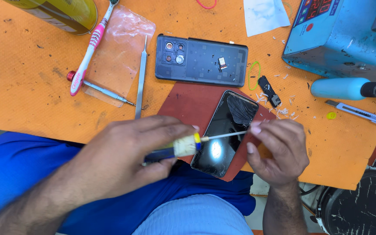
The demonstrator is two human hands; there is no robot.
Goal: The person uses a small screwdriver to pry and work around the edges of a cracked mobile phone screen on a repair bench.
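Left hand (122, 152) clamped on glue tube (177, 148) | right hand (277, 148) fingers pinched together on its needle tip (225, 135) | both over cracked phone (227, 132) on red mat (188, 102), bench (31, 87) | advice: steady needle, squeeze gently.

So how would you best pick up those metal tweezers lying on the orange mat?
Probably pinch the tweezers at the wider middle, from above, fingers on the two long sides. They lie flat and thin, the pointed tip toward the top; the lower end sits near the left hand.
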